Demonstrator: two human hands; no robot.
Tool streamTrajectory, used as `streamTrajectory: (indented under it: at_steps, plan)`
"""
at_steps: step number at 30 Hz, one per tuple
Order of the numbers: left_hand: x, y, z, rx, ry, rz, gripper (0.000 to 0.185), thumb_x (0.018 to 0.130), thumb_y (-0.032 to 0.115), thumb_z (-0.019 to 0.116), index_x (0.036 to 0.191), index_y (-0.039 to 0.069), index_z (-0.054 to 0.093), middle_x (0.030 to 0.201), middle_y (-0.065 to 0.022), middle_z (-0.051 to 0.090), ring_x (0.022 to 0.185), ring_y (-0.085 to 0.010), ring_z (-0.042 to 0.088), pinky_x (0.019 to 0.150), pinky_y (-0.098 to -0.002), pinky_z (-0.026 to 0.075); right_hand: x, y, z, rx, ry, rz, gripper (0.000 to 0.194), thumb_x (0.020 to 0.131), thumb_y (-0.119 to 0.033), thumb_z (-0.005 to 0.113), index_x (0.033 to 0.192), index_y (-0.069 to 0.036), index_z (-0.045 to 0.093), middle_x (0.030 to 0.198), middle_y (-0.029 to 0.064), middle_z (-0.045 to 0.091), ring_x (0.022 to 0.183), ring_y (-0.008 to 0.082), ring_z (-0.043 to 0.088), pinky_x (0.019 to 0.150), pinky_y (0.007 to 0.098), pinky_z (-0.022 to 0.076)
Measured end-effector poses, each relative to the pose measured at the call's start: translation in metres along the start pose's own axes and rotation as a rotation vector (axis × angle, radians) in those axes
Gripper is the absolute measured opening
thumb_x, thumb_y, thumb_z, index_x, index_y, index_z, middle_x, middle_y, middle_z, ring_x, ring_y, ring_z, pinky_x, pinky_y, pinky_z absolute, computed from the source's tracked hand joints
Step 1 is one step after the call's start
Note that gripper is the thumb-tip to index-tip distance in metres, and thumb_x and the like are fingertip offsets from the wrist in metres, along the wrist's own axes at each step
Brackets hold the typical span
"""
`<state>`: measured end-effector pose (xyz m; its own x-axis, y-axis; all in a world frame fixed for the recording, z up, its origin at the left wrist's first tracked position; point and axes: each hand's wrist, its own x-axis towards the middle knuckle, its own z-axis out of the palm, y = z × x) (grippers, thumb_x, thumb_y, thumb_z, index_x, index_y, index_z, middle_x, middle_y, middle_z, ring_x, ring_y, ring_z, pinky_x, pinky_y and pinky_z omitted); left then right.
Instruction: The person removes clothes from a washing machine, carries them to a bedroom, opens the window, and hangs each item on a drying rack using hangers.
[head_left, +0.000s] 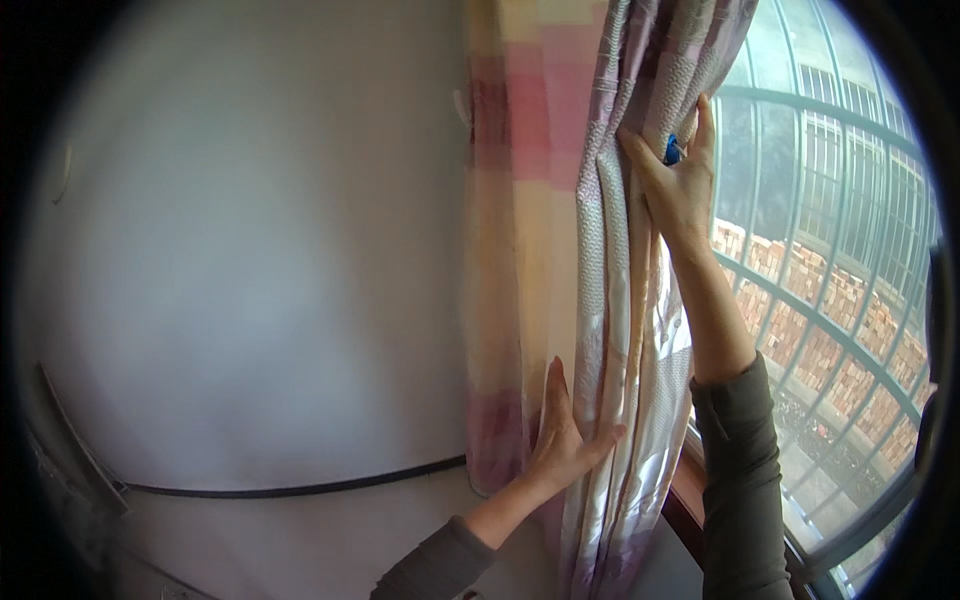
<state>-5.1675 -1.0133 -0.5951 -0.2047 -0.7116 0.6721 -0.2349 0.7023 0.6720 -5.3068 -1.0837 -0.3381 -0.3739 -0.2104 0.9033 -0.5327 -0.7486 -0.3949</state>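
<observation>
A patterned curtain (592, 315) in white, pink and purple hangs in long gathered folds beside the window. High on the folds, my right hand (684, 187) spans the bunch, thumb at its left and a finger along its right edge. A small blue object (672, 150) shows between that thumb and finger; what it is cannot be made out. Lower down, my left hand (566, 446) is at the left side of the folds, thumb and a finger spread wide. Its thumb lies across the front of the cloth. Whether its other fingers grip the fabric is hidden.
A sheer panel with pink and yellow blocks (529, 225) hangs to the left, against a pale wall (262, 262) with a dark baseboard (300, 491). At right, the window has green metal bars (817, 300) and a reddish-brown sill (686, 487). Stacked bricks (847, 337) lie outside.
</observation>
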Motion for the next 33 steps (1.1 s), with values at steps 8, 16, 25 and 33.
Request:
streamTrajectory:
  at_steps: [8,16,25,33]
  plan:
    - [0.039,-0.056,0.02,-0.237,-0.31,-0.4,0.08,0.084,0.008,0.054,0.146,-0.001,0.004,0.141,-0.0288,0.029,0.126,-0.0416,0.037,0.104,-0.0398,0.034,0.006,0.02,-0.022,-0.146,-0.018,0.025,0.099,0.072,-0.033,0.076,0.145,-0.003,0.016,0.12,0.0282,0.054,0.108,0.0324,0.058,0.094,0.04,0.0456]
    - [0.008,-0.067,-0.003,-0.009,-0.096,0.047,0.079,0.084,0.009,0.058,0.145,-0.001,0.01,0.146,-0.0231,0.024,0.132,-0.0357,0.033,0.108,-0.0379,0.031,-0.008,0.04,-0.015,0.026,0.107,0.08,0.091,0.078,-0.02,0.066,0.147,-0.008,0.009,0.117,0.0235,0.056,0.102,0.0294,0.058,0.091,0.0351,0.0444]
    - [-0.018,-0.09,-0.023,0.277,-0.101,0.184,0.083,0.085,0.015,0.061,0.147,0.005,0.006,0.145,-0.0242,0.023,0.128,-0.0397,0.036,0.095,-0.0403,0.045,0.005,0.081,0.095,-0.052,-0.059,0.08,0.031,0.082,-0.01,0.051,0.11,0.001,0.057,0.1,0.022,0.065,0.092,0.0376,0.062,0.081,0.0425,0.0464]
    - [0.015,-0.173,-0.041,0.089,-0.089,-0.067,0.087,0.081,0.015,0.068,0.144,-0.001,0.01,0.134,-0.0246,0.035,0.105,-0.0299,0.053,0.082,-0.0342,0.05,-0.046,0.11,0.129,0.085,-0.558,0.233,0.037,0.076,-0.02,0.06,0.101,0.007,0.061,0.084,0.0177,0.065,0.083,0.0161,0.059,0.075,0.0339,0.0474]
